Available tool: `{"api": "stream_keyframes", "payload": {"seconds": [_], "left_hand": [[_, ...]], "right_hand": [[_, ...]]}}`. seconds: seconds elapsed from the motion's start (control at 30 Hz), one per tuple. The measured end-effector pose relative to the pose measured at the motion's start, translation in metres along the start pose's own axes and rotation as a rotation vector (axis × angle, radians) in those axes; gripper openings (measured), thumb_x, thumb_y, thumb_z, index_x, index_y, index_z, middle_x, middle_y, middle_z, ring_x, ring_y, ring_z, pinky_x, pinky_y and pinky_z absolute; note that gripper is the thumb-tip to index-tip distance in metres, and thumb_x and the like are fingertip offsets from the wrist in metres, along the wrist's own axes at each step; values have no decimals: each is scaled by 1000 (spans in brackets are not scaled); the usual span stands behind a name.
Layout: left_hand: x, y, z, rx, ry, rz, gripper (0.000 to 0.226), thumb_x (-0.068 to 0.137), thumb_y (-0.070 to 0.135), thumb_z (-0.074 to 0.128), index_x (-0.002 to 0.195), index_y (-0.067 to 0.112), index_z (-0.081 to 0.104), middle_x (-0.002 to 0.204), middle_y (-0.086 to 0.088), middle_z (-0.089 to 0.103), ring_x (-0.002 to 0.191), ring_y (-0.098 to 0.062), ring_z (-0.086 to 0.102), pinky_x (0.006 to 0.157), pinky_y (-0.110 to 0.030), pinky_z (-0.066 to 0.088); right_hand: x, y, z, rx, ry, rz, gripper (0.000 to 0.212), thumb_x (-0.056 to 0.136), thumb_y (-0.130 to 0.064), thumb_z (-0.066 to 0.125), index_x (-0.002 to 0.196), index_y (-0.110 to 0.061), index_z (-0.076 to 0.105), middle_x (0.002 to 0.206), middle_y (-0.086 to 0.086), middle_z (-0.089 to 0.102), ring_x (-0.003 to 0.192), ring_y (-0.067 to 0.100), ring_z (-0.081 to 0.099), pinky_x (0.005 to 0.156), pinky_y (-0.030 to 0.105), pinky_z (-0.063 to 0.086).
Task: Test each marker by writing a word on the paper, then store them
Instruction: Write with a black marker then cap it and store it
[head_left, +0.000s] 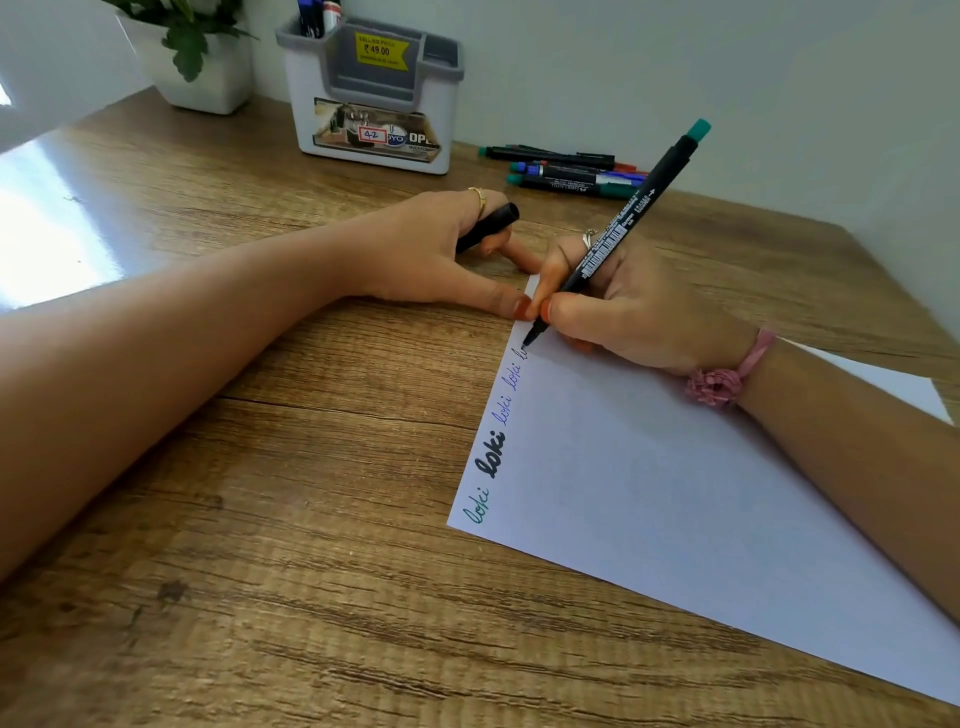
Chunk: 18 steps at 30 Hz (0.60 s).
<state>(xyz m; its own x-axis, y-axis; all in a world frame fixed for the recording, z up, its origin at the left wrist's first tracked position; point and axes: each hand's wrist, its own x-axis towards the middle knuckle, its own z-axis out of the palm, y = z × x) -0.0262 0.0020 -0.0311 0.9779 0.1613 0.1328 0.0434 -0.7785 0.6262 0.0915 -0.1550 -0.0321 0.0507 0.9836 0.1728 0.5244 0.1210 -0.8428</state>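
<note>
1. At the far left edge of the white paper (701, 493), the tip of a black marker with a green end (631, 228) touches the sheet, just past a row of handwritten words (493, 441) running along that edge
2. The right hand (628, 312) grasps this marker near its tip, fingers curled round the barrel, which tilts up and away to the right
3. The left hand (431, 249) has its fingers curled round a black marker cap (491, 226), while its thumb tip presses on the paper's far corner, touching the right hand's fingers
4. Beyond the hands, a loose bunch of capped markers (566, 169) lies on the wooden desk (260, 519), well apart from the paper
5. To their left stands a white and grey organiser (371, 104) with a yellow price sticker; its left compartment holds a few upright markers (317, 15), and what lies in the others cannot be told
6. A white plant pot (202, 67) sits left of the organiser
</note>
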Motion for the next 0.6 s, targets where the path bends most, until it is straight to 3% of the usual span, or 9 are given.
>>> {"api": "stream_keyframes", "payload": {"seconds": [0.1, 0.2, 0.27, 0.4, 0.47, 0.6], "left_hand": [[1, -1, 1, 11, 10, -7, 42, 72, 44, 72, 73, 21, 38, 60, 40, 50, 57, 14, 44, 51, -5, 33], [2, -3, 0, 38, 22, -14, 43, 65, 55, 69, 72, 26, 39, 66, 20, 50, 57, 3, 40, 55, -16, 33], [2, -3, 0, 49, 19, -14, 44, 61, 59, 66, 71, 27, 39, 67, 16, 45, 56, 2, 38, 56, -21, 31], [2, -3, -1, 20, 6, -10, 44, 67, 51, 71, 74, 21, 39, 60, 32, 52, 55, 8, 42, 52, -10, 33], [2, -4, -1, 24, 8, -11, 42, 69, 49, 72, 73, 23, 39, 59, 41, 49, 56, 11, 43, 50, -6, 32], [2, -3, -1, 14, 9, -12, 43, 68, 51, 72, 72, 23, 39, 59, 32, 52, 55, 11, 43, 49, -8, 32]], "right_hand": [[0, -2, 1, -10, -8, -13, 29, 76, 13, 50, 79, -15, 57, 69, -33, 64, 68, -20, 56, 59, 2, 41], [1, -1, 2, 20, 18, 15, 23, 76, 9, 52, 74, -13, 57, 66, -29, 66, 63, -19, 56, 54, 3, 40], [1, 0, 2, 9, 37, 24, 23, 77, 10, 54, 73, -12, 57, 61, -26, 65, 61, -21, 54, 53, 3, 39], [0, -1, 1, 2, 1, 17, 21, 77, 13, 51, 81, -8, 57, 59, -29, 62, 60, -20, 55, 51, 3, 38], [2, 0, 0, 3, 18, 31, 22, 78, 13, 52, 75, -9, 57, 61, -28, 64, 61, -19, 55, 53, 3, 39], [3, 0, 1, 4, 40, 20, 17, 74, 4, 52, 70, -13, 56, 68, -27, 67, 65, -20, 55, 56, 2, 40]]}}
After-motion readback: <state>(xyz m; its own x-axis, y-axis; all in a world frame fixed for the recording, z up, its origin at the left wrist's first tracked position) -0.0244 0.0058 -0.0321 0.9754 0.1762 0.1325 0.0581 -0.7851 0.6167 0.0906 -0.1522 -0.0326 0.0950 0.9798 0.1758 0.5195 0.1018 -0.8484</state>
